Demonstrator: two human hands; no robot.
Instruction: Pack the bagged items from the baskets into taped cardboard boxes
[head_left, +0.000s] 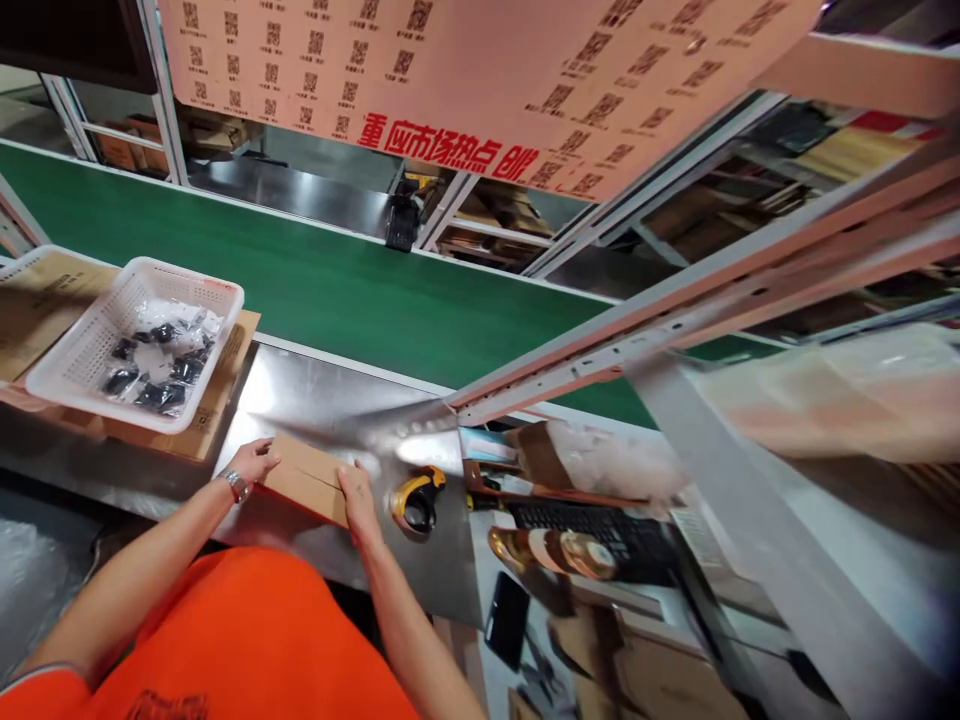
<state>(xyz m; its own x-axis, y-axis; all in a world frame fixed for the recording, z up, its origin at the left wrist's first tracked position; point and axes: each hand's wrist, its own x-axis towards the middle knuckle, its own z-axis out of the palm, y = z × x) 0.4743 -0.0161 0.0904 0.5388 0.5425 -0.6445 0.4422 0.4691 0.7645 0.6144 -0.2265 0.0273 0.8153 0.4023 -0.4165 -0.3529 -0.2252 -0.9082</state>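
Orange shirt (247,640): nearest the camera, filling the bottom edge; both forearms reach up from it to the cardboard box.
Cardboard box (311,480): small, flat and closed, lying on the steel worktop (330,400) — the landmark for everything below. Its long axis runs from upper left to lower right.
Left hand (253,462): at the box's upper-left end, wristwatch (236,485) on the wrist, fingers laid against the box's edge; touching it, not closed around it.
Right hand (358,500): at the box's lower-right end, palm down, fingers resting on the top face; pressing flat rather than grasping.
Which hand is nearer: neither — the box lies between the two hands, one at each end of its long axis.
Tape dispenser (417,497): yellow and black, just right of the box, close to the right hand but apart from it.
White plastic basket (135,340): up and left of the box, standing on flattened cartons; holds small dark parts in clear bags.
Green conveyor belt (315,285): beyond the box, along the worktop's far edge.
Keyboard (592,530): black, well to the right of the box, on a lower shelf.
Brown tape rolls (551,552): right of the box, just in front of the keyboard.
Printed sheet (480,80): overhead, far above the box, covered in QR codes with red lettering.
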